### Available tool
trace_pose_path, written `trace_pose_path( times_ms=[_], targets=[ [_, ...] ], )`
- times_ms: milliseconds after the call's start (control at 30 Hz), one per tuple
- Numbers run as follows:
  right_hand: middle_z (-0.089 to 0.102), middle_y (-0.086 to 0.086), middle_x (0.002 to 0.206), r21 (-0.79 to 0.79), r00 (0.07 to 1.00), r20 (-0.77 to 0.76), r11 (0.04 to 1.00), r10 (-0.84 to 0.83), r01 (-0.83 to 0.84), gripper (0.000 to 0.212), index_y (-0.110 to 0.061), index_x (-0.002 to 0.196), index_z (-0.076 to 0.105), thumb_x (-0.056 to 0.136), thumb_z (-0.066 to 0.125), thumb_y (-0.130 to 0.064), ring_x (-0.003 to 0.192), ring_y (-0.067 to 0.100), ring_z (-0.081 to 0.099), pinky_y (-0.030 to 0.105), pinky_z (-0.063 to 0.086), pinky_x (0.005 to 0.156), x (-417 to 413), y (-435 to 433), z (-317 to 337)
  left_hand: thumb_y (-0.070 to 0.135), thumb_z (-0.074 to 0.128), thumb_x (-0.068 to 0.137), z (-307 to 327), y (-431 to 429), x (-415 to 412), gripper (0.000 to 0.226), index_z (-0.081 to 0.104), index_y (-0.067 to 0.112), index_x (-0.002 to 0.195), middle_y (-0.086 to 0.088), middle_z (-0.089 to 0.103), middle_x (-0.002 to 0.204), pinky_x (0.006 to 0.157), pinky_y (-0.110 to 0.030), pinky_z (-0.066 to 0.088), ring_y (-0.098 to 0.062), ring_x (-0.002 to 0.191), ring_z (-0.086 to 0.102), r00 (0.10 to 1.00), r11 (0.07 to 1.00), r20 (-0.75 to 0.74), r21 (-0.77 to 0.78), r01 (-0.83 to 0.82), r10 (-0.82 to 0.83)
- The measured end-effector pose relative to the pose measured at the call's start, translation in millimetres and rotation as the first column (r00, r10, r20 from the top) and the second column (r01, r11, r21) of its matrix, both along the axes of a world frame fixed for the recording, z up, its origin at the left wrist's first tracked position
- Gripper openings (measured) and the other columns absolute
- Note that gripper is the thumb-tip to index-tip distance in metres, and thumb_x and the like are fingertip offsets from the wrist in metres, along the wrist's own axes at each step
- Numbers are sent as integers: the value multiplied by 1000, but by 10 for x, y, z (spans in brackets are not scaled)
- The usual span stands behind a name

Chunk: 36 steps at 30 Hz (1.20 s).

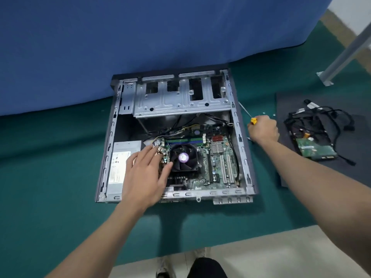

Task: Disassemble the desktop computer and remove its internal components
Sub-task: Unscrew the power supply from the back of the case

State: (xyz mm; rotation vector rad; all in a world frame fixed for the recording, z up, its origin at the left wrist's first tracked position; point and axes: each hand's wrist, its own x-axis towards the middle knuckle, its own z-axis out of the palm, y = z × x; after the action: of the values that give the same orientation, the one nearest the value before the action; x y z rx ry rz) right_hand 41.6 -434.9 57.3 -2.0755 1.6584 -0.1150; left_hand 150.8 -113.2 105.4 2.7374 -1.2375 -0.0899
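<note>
Beside left grip (144,173), cooler fan (183,157)

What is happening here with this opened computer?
A person is taking apart a desktop computer case that lies open on a green table. The left hand reaches inside, fingers spread over the motherboard between the power supply and the CPU fan. The right hand grips a yellow-handled screwdriver outside the case, at its right side. A hard drive and a bundle of cables already lie on a dark mat further right.
</note>
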Motion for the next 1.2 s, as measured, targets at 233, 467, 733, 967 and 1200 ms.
trace_pose_path(
  times_ms=[233,467,733,967,1200],
  targets=[
    [61,22,114,25,997,-63,999,-34,36,25,-10,109,64,89,56,-23,103,42,59,43,47,87,209,-219,-379,54,32,96,23,-24,12,55,66,17,119,-2,52,142,112,-29,10,-14,139,35,999,1000,-32,20,-24,24],
    [59,22,112,147,987,96,982,-131,116,28,-7,107,58,86,60,-26,102,40,56,36,44,81,59,-211,-123,49,37,94,53,-43,-3,49,70,15,108,-3,62,130,108,-31,16,-17,131,46,999,999,-39,-24,-25,24],
    [61,3,90,80,948,319,996,8,-35,15,-15,102,60,90,59,-24,89,25,55,28,38,74,-303,753,726,24,58,91,101,23,-38,30,69,6,113,-7,67,121,105,-31,27,-23,122,52,995,977,-94,-207,-58,39],
    [69,7,84,35,900,428,993,83,-108,18,-16,101,67,93,57,-29,82,32,63,44,50,80,-358,2088,1148,2,66,83,124,557,-124,23,68,3,106,-8,68,114,98,-31,34,-26,112,60,994,933,-102,-353,-70,36],
    [67,-3,76,357,850,526,900,25,-248,15,-25,85,61,96,52,-24,54,7,59,36,51,66,-199,3347,918,16,58,93,126,1102,39,34,55,1,123,-10,52,135,102,-36,30,-27,126,43,900,813,-306,-406,-419,311]
  ],
)
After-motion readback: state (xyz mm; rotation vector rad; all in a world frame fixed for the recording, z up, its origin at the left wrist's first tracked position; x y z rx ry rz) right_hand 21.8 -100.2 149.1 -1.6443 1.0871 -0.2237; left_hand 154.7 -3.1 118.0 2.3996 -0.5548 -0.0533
